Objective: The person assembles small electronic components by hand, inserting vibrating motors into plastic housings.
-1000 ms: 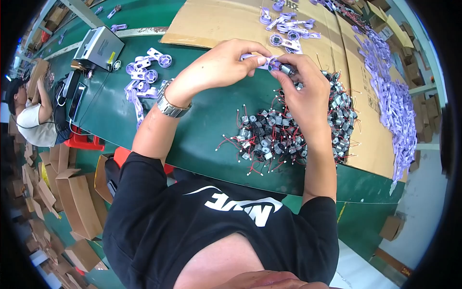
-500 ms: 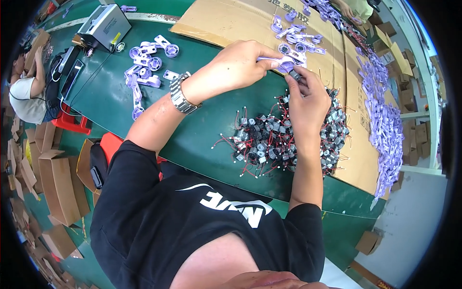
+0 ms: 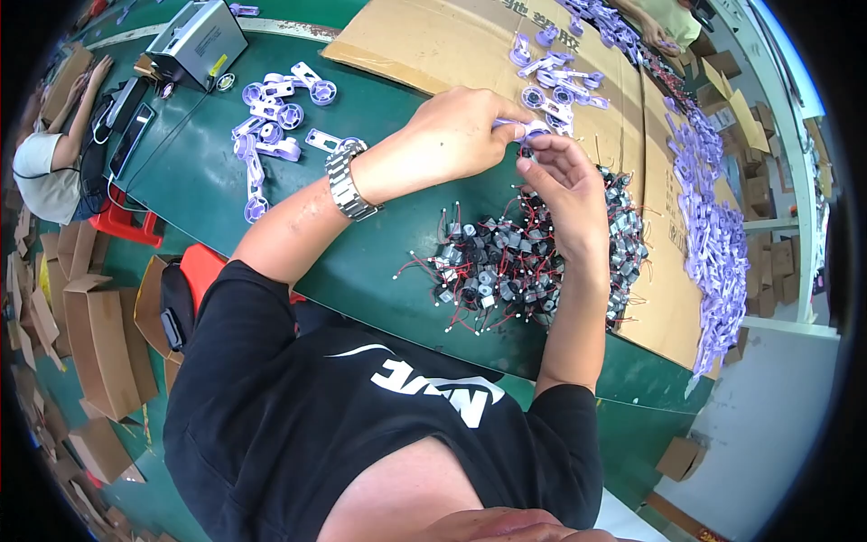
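Left hand: my left hand was curled nearly closed, thumb and fingertips pinching one end of a small lilac plastic part above the green table.
Right hand: my right hand was raised with its fingers bent inward, fingertips meeting the same lilac part from below; I could not tell whether it also gripped a motor.
Lilac part: it sat between both hands, just over the far edge of the motor heap, clear of the tabletop.
Motor pile: a heap of small grey motors with red and black leads lay on the table directly beneath my right wrist and forearm.
Watch: a metal-band wristwatch circled my left wrist.
Loose parts, left: a scatter of lilac plastic pieces lay on the green surface beyond my left forearm, near a grey box-shaped device.
Cardboard: a brown cardboard sheet covered the far side of the table, with more lilac pieces on it just beyond my hands.
Long row: a dense strip of lilac parts ran along the right side of the cardboard.
Others: a seated person was at the far left, well apart from my hands.
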Demonstrator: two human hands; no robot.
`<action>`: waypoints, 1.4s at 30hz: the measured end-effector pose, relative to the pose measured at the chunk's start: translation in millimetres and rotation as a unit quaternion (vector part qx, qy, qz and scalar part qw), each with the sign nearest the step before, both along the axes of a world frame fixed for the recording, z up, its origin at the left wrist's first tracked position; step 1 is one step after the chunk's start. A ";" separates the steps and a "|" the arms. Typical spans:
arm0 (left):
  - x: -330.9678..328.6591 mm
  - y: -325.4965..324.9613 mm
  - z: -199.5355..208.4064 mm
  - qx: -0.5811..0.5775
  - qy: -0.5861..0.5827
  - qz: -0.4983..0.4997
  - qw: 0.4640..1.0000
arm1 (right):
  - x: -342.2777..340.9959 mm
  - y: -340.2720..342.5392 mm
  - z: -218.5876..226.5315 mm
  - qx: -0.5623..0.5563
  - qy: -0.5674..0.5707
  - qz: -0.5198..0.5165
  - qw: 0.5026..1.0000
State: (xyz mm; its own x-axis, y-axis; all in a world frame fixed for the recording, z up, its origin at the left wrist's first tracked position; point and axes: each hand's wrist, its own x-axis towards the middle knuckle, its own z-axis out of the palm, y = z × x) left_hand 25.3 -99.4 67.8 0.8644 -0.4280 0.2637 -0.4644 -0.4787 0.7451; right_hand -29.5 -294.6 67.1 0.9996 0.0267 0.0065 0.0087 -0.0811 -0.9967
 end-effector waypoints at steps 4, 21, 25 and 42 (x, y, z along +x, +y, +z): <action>-5.9 -1.6 5.5 0.011 0.000 0.008 1.000 | -2.7 0.1 3.4 -0.320 -0.089 -0.120 0.935; -6.3 -4.1 8.0 0.011 0.042 -0.007 0.999 | -1.6 9.0 -4.6 -0.376 -0.316 -0.112 0.864; -0.9 4.9 7.8 -0.017 0.084 -0.008 0.996 | 0.9 3.1 4.1 -0.300 -0.279 -0.076 0.909; 8.1 17.2 21.3 -0.089 0.202 -0.122 0.968 | 21.6 -28.9 -10.8 0.062 -0.044 0.083 0.994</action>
